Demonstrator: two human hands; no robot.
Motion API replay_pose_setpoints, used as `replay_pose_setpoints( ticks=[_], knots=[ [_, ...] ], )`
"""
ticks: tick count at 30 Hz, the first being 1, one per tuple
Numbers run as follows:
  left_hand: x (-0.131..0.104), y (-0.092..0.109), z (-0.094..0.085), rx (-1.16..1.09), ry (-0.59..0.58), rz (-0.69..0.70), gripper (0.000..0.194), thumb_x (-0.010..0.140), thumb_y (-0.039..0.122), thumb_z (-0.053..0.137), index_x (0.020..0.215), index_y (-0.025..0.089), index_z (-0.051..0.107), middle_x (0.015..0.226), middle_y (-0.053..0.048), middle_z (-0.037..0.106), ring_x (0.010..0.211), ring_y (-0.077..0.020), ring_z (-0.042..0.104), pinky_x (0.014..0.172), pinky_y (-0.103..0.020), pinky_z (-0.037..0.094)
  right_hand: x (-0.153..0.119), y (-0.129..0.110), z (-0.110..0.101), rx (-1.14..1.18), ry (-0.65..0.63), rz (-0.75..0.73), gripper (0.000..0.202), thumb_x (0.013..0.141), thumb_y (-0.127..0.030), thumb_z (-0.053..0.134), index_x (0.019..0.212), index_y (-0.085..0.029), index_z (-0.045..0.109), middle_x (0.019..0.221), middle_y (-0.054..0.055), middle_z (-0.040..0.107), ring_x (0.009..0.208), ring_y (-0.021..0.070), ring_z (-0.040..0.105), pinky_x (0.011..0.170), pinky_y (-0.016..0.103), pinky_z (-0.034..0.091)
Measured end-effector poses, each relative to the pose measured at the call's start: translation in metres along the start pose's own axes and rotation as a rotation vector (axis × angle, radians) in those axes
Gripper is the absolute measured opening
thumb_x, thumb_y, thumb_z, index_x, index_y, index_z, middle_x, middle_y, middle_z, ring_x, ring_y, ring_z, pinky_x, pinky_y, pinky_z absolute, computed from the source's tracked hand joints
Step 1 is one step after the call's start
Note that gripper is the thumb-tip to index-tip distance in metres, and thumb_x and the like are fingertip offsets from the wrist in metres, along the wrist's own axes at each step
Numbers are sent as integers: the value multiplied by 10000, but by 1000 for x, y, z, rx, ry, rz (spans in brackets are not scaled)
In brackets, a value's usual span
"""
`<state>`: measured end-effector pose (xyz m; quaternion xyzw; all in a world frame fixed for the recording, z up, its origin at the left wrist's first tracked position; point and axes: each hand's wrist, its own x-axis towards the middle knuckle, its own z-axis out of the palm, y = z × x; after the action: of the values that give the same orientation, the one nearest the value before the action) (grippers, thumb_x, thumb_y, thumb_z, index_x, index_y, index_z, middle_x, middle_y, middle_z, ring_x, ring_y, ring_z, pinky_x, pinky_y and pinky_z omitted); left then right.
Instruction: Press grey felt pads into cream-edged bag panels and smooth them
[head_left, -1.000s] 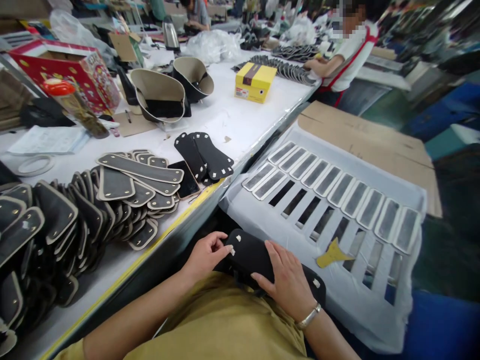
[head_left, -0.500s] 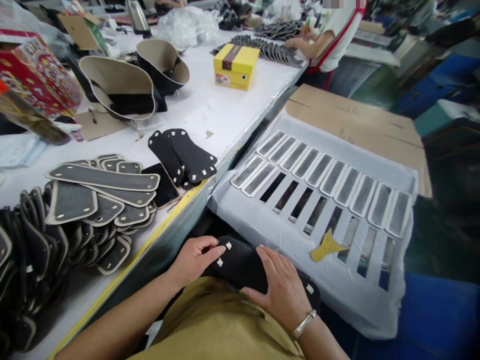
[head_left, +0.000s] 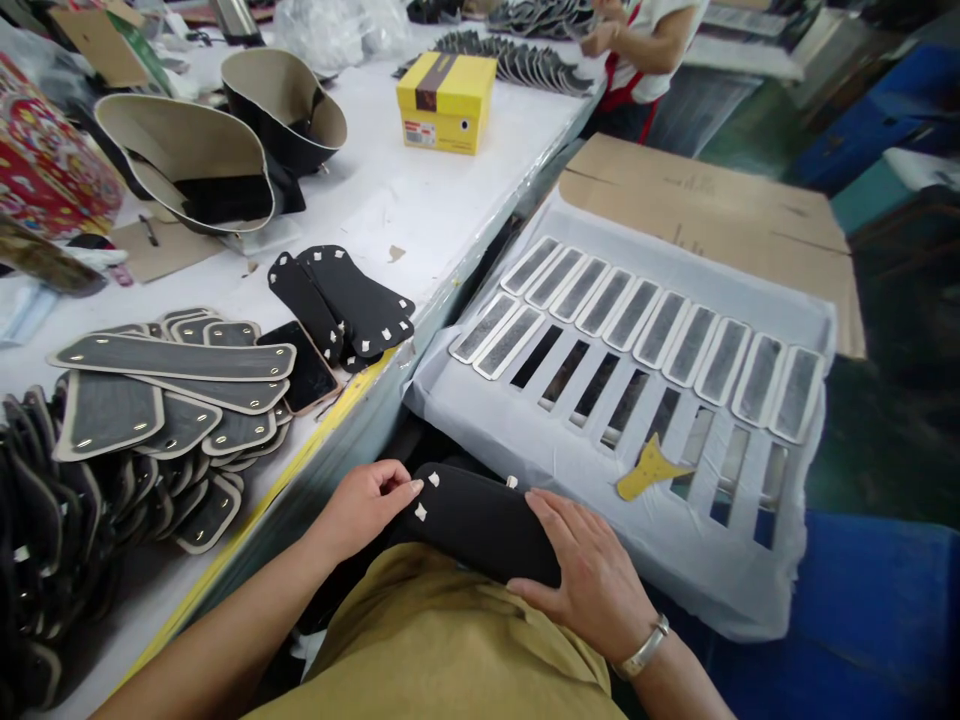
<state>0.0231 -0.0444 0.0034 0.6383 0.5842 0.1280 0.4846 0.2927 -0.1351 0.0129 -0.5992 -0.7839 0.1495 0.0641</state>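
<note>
A long black panel (head_left: pixel 480 525) with rounded corners lies across my lap, small white tabs standing at its left end. Thumb and finger of my left hand (head_left: pixel 367 508) pinch that left end beside the tabs. My right hand (head_left: pixel 592 568), with a silver bracelet at the wrist, grips the panel farther right, thumb on the near side and fingers over the top. Its right end is hidden under this hand. Another white tab (head_left: pixel 511 482) shows at the far edge, just left of the right fingers. Similar black panels (head_left: pixel 356 298) with white tabs lie on the table.
A pile of grey panels with beige edging (head_left: pixel 176 358) covers the table's left, beside a phone (head_left: pixel 304 370). Right of me stands a slotted, cloth-covered rack (head_left: pixel 510 425) with rectangular pieces and a yellow scrap (head_left: pixel 649 468). Behind are a yellow box (head_left: pixel 446 105) and a co-worker's arm (head_left: pixel 649 50).
The view has shifted, so the table things sit farther left and higher. My left hand has moved slightly left along with the panel. The tab right of my right hand is now out of sight.
</note>
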Motion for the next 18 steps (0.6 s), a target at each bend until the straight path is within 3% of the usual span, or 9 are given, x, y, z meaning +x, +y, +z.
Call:
replay_pose_setpoints(
  ticks=[18],
  knots=[
    [-6, -4, -3, 45, 37, 51, 275, 741, 416, 566, 639, 161, 573, 557, 34, 533, 529, -105, 456, 506, -216, 326, -3, 4, 10, -66, 87, -118, 728, 718, -557, 599, 1306, -162, 430, 1252, 122, 516, 1079, 269, 508, 890, 419, 428]
  ],
)
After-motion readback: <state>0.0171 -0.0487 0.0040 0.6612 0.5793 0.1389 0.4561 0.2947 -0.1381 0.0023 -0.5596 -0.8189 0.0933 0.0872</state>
